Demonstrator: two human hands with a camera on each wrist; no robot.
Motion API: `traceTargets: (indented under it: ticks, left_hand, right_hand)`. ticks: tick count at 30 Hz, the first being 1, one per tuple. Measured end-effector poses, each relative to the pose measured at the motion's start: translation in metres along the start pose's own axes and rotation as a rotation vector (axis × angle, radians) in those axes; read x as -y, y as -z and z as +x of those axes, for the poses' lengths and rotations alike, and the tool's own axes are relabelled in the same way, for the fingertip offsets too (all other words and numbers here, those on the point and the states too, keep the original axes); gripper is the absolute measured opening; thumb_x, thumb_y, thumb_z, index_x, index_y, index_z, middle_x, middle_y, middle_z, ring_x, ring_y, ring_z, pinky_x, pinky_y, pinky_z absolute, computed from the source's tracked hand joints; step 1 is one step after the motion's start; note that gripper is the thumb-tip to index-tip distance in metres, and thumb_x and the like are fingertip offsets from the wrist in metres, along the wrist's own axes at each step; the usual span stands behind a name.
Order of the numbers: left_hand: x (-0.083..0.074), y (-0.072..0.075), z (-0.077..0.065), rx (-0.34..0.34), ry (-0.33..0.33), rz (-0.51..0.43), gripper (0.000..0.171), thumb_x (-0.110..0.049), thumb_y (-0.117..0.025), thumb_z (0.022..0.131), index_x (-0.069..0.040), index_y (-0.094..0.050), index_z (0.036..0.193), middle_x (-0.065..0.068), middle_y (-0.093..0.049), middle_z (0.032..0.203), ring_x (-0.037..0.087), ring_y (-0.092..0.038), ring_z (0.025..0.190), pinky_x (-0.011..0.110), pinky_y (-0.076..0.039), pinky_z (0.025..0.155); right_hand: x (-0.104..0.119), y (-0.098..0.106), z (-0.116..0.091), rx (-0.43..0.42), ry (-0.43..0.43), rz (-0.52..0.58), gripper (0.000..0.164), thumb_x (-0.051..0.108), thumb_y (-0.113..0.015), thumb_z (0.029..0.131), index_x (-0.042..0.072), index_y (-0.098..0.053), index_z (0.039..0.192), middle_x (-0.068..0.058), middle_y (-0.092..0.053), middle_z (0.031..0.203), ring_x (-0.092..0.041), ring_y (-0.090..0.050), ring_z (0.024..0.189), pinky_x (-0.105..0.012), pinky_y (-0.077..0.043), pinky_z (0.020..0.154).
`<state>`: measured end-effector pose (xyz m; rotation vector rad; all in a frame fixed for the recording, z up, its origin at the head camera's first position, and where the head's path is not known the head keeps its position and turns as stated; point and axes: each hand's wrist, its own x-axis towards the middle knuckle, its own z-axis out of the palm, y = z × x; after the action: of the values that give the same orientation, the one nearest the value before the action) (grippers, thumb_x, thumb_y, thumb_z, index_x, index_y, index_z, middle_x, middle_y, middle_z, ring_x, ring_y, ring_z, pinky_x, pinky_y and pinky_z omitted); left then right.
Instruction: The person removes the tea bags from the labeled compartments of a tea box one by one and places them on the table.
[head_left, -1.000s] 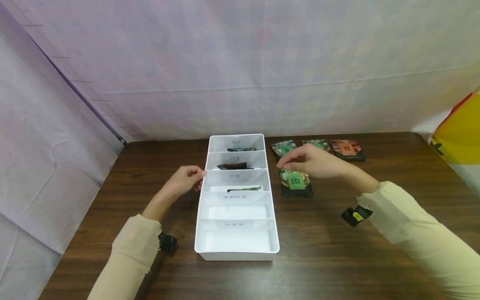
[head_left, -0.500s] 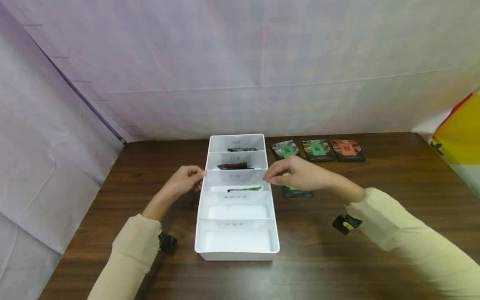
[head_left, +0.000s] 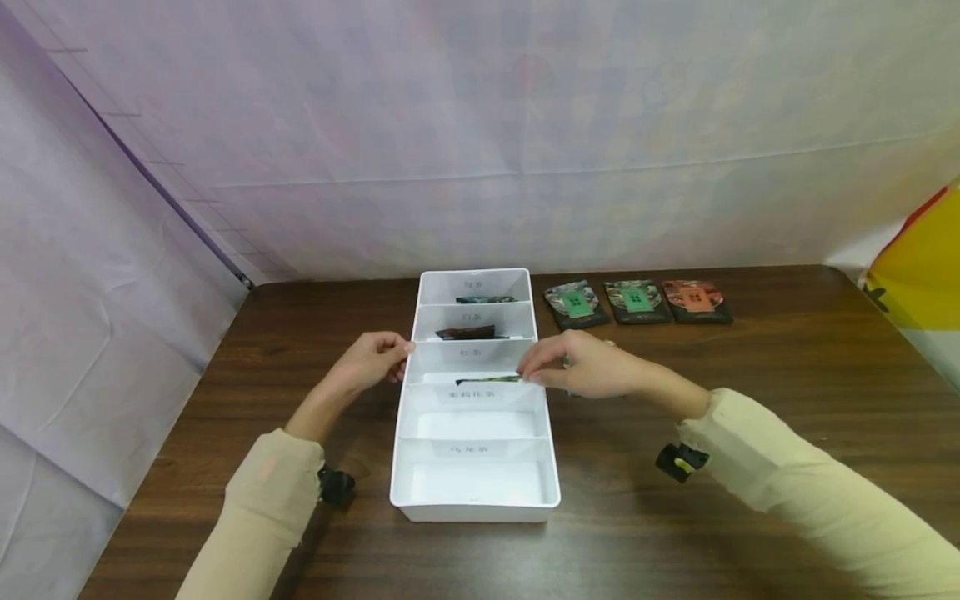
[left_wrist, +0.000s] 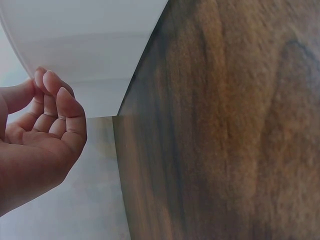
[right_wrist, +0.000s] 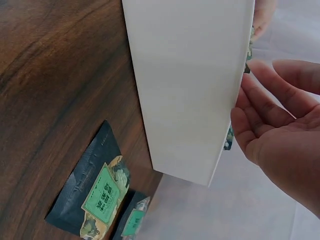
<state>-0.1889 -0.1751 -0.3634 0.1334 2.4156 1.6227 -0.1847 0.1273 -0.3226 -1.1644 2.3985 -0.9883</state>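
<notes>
At the left, a pale creased cloth (head_left: 75, 258) is hung beside the dark wood-grain table (head_left: 637, 542), whose back edge is met by a faintly patterned cloth (head_left: 487, 142). The rim of the white tray (head_left: 476, 513) is pinched by the left hand (head_left: 369, 360), thumb against fingers. In the tray's middle section, the right end of a thin green packet (head_left: 483, 381) is met by the bent fingertips of the right hand (head_left: 592, 367); whether it is pinched cannot be told. Farther right, two green-labelled packets (head_left: 637, 302) and a red-labelled packet (head_left: 697, 301) are laid near the patterned cloth. A yellow cloth (head_left: 918, 287) is seen rightmost.
</notes>
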Motion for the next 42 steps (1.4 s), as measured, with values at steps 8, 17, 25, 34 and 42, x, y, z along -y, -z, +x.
traceTargets:
  ticks: [8, 17, 25, 34, 42]
  left_hand:
    - [-0.0008, -0.0001, -0.0014, 0.001, 0.001, -0.002, 0.019, -0.005, -0.048, 0.094, 0.009, -0.053, 0.082, 0.010, -0.052, 0.066, 0.012, -0.050, 0.058, 0.023, -0.045, 0.055]
    - [-0.0001, 0.0002, -0.0003, 0.005, -0.003, 0.004, 0.020, -0.006, -0.048, 0.094, 0.009, -0.053, 0.083, 0.009, -0.051, 0.067, 0.012, -0.050, 0.059, 0.023, -0.046, 0.056]
    - [0.0005, 0.0001, 0.0000, 0.003, -0.005, 0.009, 0.020, -0.006, -0.048, 0.094, 0.009, -0.053, 0.082, 0.010, -0.052, 0.067, 0.012, -0.050, 0.059, 0.024, -0.046, 0.056]
    - [0.0003, -0.0003, -0.0009, 0.002, -0.005, 0.001, 0.020, -0.006, -0.048, 0.094, 0.009, -0.053, 0.082, 0.009, -0.051, 0.066, 0.012, -0.050, 0.058, 0.025, -0.046, 0.056]
    - [-0.0011, -0.0006, -0.0017, 0.000, -0.008, -0.001, 0.020, -0.006, -0.048, 0.095, 0.010, -0.052, 0.083, 0.007, -0.050, 0.064, 0.012, -0.050, 0.058, 0.024, -0.046, 0.056]
  right_hand:
    - [-0.0017, -0.0040, 0.0017, 0.005, -0.003, -0.012, 0.016, 0.007, -0.058, 0.088, 0.002, -0.068, 0.100, -0.008, -0.064, 0.106, -0.024, -0.056, 0.103, -0.038, -0.046, 0.085]
    - [-0.0005, -0.0055, 0.0017, 0.016, -0.008, -0.008, 0.016, 0.005, -0.057, 0.088, 0.001, -0.068, 0.100, -0.008, -0.064, 0.104, -0.023, -0.057, 0.100, -0.036, -0.047, 0.083]
    - [-0.0028, -0.0063, 0.0012, 0.014, 0.022, -0.015, 0.016, 0.003, -0.057, 0.088, 0.000, -0.068, 0.099, -0.009, -0.065, 0.102, -0.023, -0.058, 0.099, -0.036, -0.047, 0.083]
    - [-0.0037, -0.0053, 0.0008, -0.005, 0.037, -0.005, 0.015, 0.001, -0.056, 0.088, -0.001, -0.068, 0.098, -0.010, -0.065, 0.102, -0.024, -0.058, 0.098, -0.036, -0.048, 0.082]
    - [0.0004, -0.0016, -0.0001, -0.023, 0.000, 0.015, 0.015, 0.002, -0.057, 0.087, 0.000, -0.068, 0.098, -0.009, -0.065, 0.103, -0.023, -0.058, 0.100, -0.036, -0.047, 0.082]
